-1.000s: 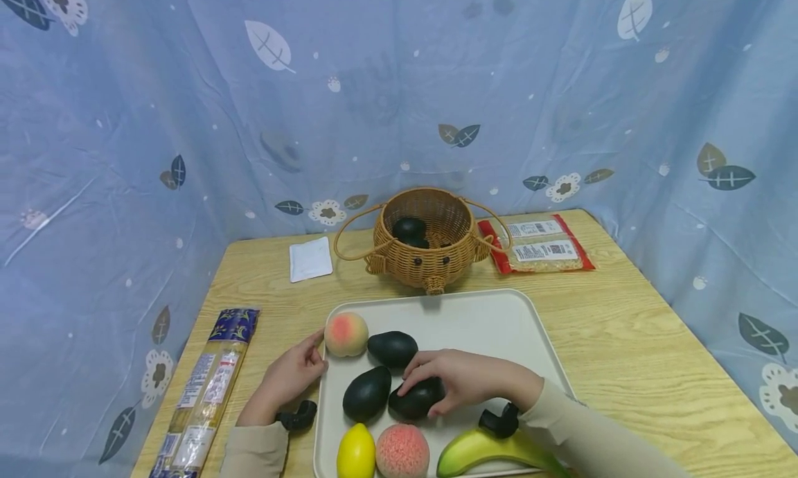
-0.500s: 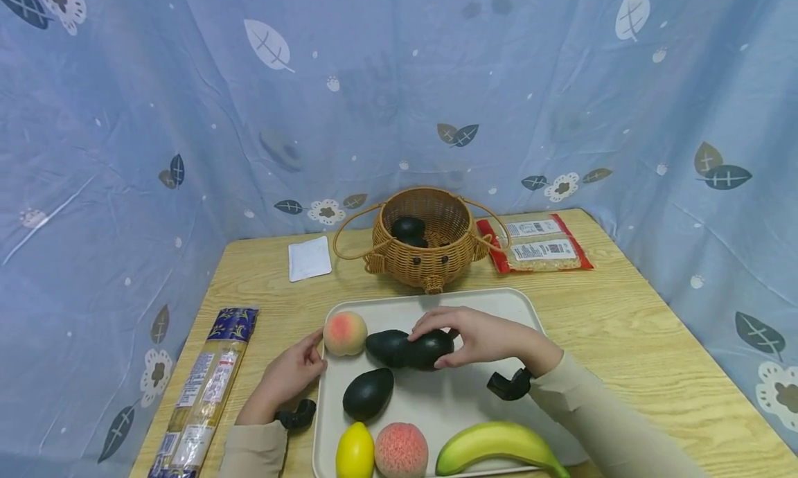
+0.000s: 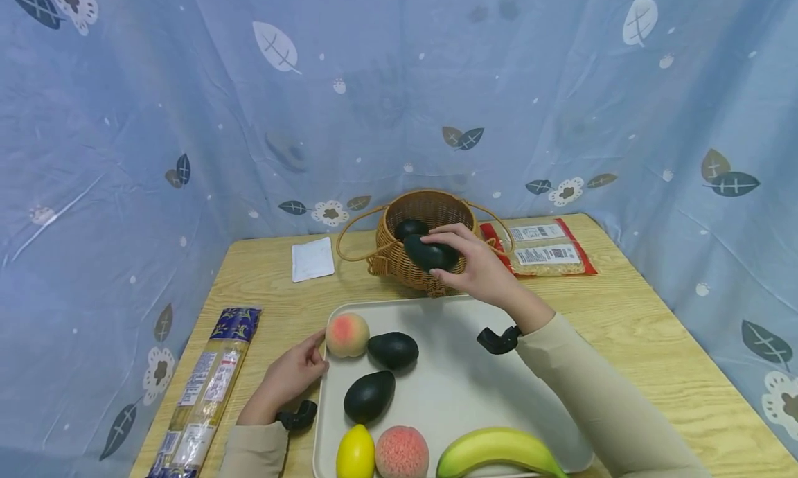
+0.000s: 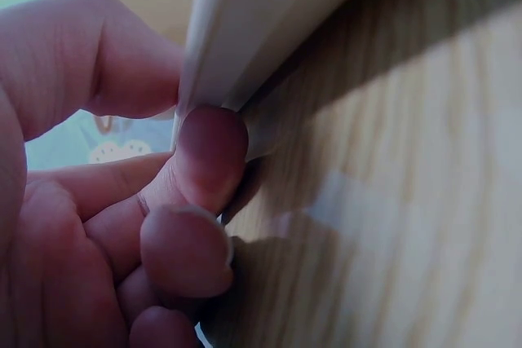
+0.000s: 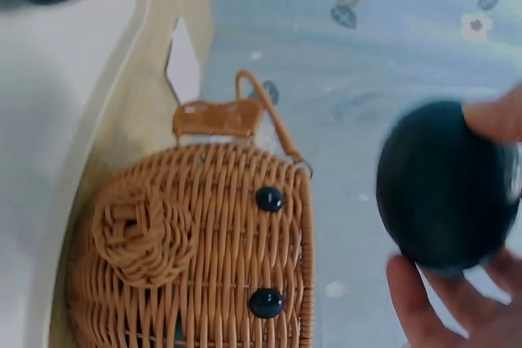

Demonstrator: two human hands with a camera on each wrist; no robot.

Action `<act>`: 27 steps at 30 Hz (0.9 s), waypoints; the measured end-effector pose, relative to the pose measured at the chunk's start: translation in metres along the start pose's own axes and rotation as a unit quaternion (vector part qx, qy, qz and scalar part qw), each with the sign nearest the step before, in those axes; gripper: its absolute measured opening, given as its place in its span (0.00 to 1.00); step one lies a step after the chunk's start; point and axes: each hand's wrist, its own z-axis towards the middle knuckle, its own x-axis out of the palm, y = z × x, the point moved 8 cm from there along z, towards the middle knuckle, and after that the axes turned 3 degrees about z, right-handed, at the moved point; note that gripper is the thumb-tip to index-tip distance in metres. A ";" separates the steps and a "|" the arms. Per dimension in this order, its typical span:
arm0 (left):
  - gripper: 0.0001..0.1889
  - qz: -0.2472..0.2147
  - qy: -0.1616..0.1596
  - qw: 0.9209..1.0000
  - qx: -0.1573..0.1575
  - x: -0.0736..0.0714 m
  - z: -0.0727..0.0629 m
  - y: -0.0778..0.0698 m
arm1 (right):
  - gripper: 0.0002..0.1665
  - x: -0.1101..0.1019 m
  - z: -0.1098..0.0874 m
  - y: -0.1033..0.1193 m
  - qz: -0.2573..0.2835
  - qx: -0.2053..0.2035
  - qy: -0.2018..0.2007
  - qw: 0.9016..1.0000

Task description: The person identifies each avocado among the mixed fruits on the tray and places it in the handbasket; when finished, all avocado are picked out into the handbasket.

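Observation:
My right hand [image 3: 476,267] grips a dark avocado [image 3: 430,253], held up over the front rim of a wicker basket [image 3: 405,267]. In the right wrist view the avocado [image 5: 447,185] sits between thumb and fingers, apart from the basket's woven side. Another dark avocado [image 3: 411,228] lies inside the basket. With thumb and curled fingers, my left hand [image 3: 291,374] pinches the left rim of a white tray [image 4: 236,30]. On that tray are a pale peach [image 3: 347,334], two avocados [image 3: 393,350], a lemon [image 3: 356,454], a pink peach [image 3: 402,452] and a banana [image 3: 499,450].
The basket has looped handles [image 3: 355,239] standing out on both sides. A red-edged packet [image 3: 548,249] lies to its right, a white sachet [image 3: 313,260] to its left. Long packs of noodles [image 3: 208,388] lie along the table's left side. A blue curtain [image 3: 374,83] hangs behind.
My right hand has lifted an avocado from the tray's middle and carried it forward and up to the basket. The left hand has stayed at the tray's rim.

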 end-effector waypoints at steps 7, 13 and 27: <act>0.33 -0.005 -0.002 1.000 0.000 -0.002 0.001 0.000 | 0.33 -0.012 0.020 -0.023 -0.038 0.049 -0.075 0.995; 0.33 -0.005 0.001 1.000 -0.007 0.000 -0.002 0.001 | 0.34 -0.012 0.025 -0.040 -0.043 0.095 -0.096 0.990; 0.32 -0.004 -0.006 1.000 -0.005 -0.002 -0.002 0.000 | 0.30 -0.012 0.026 -0.047 -0.075 0.104 -0.111 0.986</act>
